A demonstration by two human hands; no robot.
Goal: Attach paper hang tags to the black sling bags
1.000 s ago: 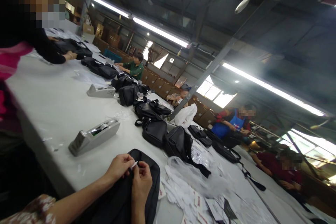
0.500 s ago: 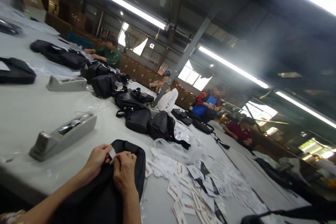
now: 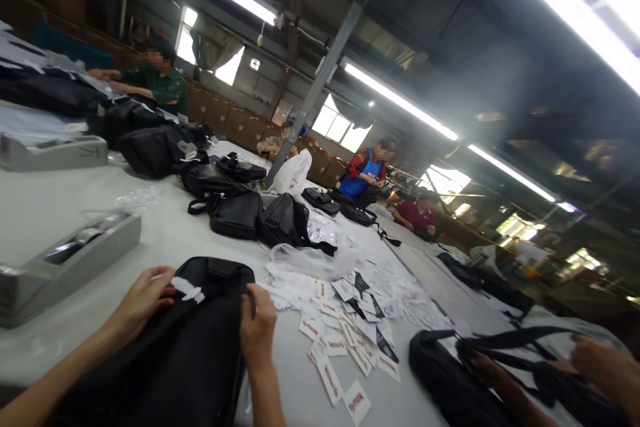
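A black bag (image 3: 200,340) lies in front of me, its top turned away from me. My left hand (image 3: 147,297) is over its upper left side, thumb and fingers closed on the end of a small white strip (image 3: 187,289) with a jagged edge. The strip reaches across the bag's upper part; whether it is paper or plastic I cannot tell. My right hand (image 3: 257,327) grips the bag's right edge near the top, with the fingertips partly hidden. To the left of my hands stands a grey tape dispenser (image 3: 95,257).
Loose printed tags (image 3: 327,380) and clear plastic lie right of the bag. Several black bags (image 3: 235,213) and a second tape dispenser (image 3: 55,152) stand beyond. At the lower right, another person's hands (image 3: 603,367) handle a strapped black bag (image 3: 445,373). Co-workers are around the table.
My hands have moved apart: the right left the white strip for the bag's right edge, the left stays at the strip. The view shifted right; another person's hands and bag appeared at lower right.
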